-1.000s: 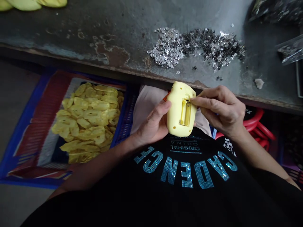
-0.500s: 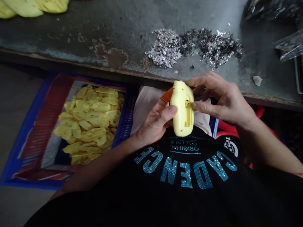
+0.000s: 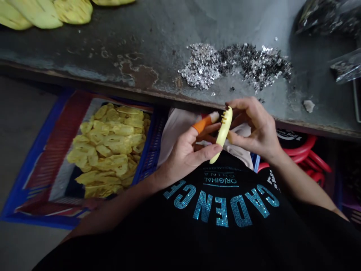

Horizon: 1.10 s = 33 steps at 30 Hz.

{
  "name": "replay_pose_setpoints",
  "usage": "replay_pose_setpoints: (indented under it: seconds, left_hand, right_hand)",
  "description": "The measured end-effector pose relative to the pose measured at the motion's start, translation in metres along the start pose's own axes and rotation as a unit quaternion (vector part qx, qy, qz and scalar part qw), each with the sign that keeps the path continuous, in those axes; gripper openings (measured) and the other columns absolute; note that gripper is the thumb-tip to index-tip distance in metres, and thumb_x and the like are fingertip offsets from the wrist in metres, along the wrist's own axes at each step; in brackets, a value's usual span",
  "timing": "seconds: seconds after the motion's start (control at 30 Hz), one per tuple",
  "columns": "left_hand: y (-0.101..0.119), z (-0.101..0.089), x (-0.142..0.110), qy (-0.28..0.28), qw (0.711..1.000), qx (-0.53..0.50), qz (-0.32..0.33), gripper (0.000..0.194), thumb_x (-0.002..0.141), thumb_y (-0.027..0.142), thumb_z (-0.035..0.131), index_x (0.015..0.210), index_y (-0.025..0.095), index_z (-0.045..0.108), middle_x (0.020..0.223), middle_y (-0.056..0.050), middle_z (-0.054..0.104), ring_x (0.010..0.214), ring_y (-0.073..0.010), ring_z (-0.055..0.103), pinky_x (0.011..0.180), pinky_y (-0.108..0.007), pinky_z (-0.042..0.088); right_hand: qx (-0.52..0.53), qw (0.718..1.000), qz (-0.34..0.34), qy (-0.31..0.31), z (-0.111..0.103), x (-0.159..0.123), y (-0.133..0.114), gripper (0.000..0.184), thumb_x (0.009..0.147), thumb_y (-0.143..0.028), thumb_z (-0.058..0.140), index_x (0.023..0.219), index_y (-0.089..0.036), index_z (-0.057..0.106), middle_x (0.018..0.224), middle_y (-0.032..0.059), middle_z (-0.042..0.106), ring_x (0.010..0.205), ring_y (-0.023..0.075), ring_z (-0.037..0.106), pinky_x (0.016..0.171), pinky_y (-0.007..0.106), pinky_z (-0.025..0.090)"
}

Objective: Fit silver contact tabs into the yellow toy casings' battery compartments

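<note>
A yellow plastic shell (image 3: 224, 130) stands edge-on between my hands, with small teeth showing along its upper end. Its flat face and recess are hidden from this angle. My left hand (image 3: 187, 152) holds its lower part between thumb and fingers, and an orange finger cover (image 3: 203, 124) sits on one left finger. My right hand (image 3: 254, 128) pinches the upper part from the other side.
A blue crate (image 3: 150, 150) full of yellow shells lies to the left, below the worn grey bench edge (image 3: 84, 73). A heap of small silver metal pieces (image 3: 234, 66) lies on the bench. More yellow shells (image 3: 36, 15) lie far left, a plastic bag (image 3: 346, 66) right, red stool (image 3: 307, 150) below.
The shell has rotated from showing its flat face with the recess to standing edge-on. My right fingers have left the recess and now pinch the edge. The orange finger cover has come into full view.
</note>
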<state>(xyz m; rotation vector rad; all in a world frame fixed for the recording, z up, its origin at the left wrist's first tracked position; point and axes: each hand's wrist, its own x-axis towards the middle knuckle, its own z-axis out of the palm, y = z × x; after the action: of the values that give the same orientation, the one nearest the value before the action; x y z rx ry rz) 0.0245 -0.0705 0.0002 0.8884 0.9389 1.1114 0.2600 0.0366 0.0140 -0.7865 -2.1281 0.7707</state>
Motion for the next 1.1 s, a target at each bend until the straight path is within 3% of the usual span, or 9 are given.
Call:
replay_pose_setpoints:
  seconds: [0.13,0.33,0.4,0.53,0.63,0.73,0.83,0.93,1.1]
  left_hand:
    - [-0.004,-0.01,-0.001,0.012,0.998,0.059,-0.01,0.056,0.109,0.051,0.091,0.159,0.028,0.087,0.101,-0.005,0.09,0.081,-0.0206,0.078,0.073,-0.03,0.064]
    - [0.007,-0.011,0.013,0.046,0.991,0.118,0.043,0.031,0.102,0.049,0.098,0.12,0.023,0.1,0.136,-0.012,0.093,0.128,-0.0316,0.087,0.119,-0.039,0.067]
    - [0.002,-0.016,0.019,0.038,0.995,0.085,0.016,0.031,0.099,0.049,0.1,0.111,0.021,0.097,0.136,-0.014,0.093,0.131,-0.0327,0.087,0.119,-0.04,0.068]
    - [-0.018,-0.036,0.028,-0.009,0.992,-0.113,-0.063,0.063,0.087,0.051,0.109,0.135,0.023,0.081,0.128,-0.013,0.093,0.114,-0.031,0.092,0.092,-0.035,0.073]
    - [-0.023,-0.049,0.028,-0.033,0.974,-0.208,-0.081,0.08,0.085,0.051,0.109,0.152,0.028,0.069,0.13,-0.012,0.093,0.117,-0.0335,0.092,0.092,-0.038,0.075]
    - [-0.014,-0.058,0.025,0.03,0.97,-0.236,-0.052,0.072,0.095,0.055,0.098,0.156,0.028,0.07,0.13,-0.011,0.094,0.126,-0.0356,0.09,0.096,-0.041,0.075]
    - [-0.005,-0.061,0.022,0.114,0.966,-0.229,-0.023,0.061,0.103,0.059,0.088,0.151,0.022,0.077,0.133,-0.013,0.093,0.129,-0.037,0.088,0.094,-0.04,0.075]
    - [-0.002,-0.061,0.019,0.146,0.965,-0.218,-0.025,0.064,0.101,0.061,0.088,0.148,0.019,0.081,0.14,-0.018,0.091,0.13,-0.0395,0.088,0.093,-0.042,0.077]
    - [-0.004,-0.059,0.017,0.138,0.963,-0.229,-0.04,0.074,0.098,0.063,0.094,0.155,0.02,0.075,0.146,-0.019,0.089,0.135,-0.0405,0.086,0.099,-0.047,0.077]
  right_hand:
    - [0.012,0.997,-0.009,0.08,0.015,-0.008,0.007,0.055,0.094,-0.031,0.094,0.147,-0.031,0.076,0.123,0.0063,0.08,0.098,0.0243,0.079,0.075,0.036,0.072]
    - [0.01,0.997,0.014,0.076,0.021,-0.001,0.012,0.055,0.097,-0.031,0.095,0.149,-0.033,0.077,0.128,0.0064,0.081,0.099,0.0241,0.079,0.078,0.037,0.073]
    - [0.013,0.998,0.038,0.048,0.02,0.003,0.011,0.051,0.098,-0.035,0.095,0.146,-0.032,0.078,0.122,0.005,0.081,0.095,0.0231,0.079,0.075,0.036,0.073]
    - [0.023,0.997,0.057,-0.044,0.016,0.015,0.01,0.049,0.104,-0.047,0.092,0.147,-0.03,0.077,0.12,0.005,0.082,0.093,0.0226,0.08,0.077,0.037,0.072]
    - [0.019,0.993,0.054,-0.1,0.008,0.03,0.023,0.049,0.112,-0.053,0.085,0.154,-0.03,0.076,0.121,0.0063,0.085,0.098,0.0248,0.081,0.082,0.04,0.07]
    - [-0.137,0.989,0.03,-0.056,0.002,0.05,0.047,0.022,0.116,-0.042,0.078,0.132,-0.029,0.087,0.111,0.007,0.085,0.103,0.0296,0.078,0.092,0.047,0.063]
    - [-0.281,0.958,0.013,-0.059,0.006,0.065,0.066,0.02,0.117,-0.033,0.072,0.119,-0.031,0.091,0.108,0.0078,0.083,0.108,0.0331,0.073,0.098,0.052,0.054]
    - [-0.315,0.946,-0.005,-0.082,0.013,0.067,0.071,0.021,0.118,-0.033,0.071,0.124,-0.034,0.091,0.111,0.0068,0.083,0.11,0.0325,0.069,0.098,0.051,0.049]
    - [-0.294,0.952,-0.053,-0.071,0.011,0.047,0.065,0.02,0.12,-0.032,0.069,0.119,-0.033,0.089,0.107,0.0036,0.082,0.102,0.028,0.066,0.091,0.046,0.044]
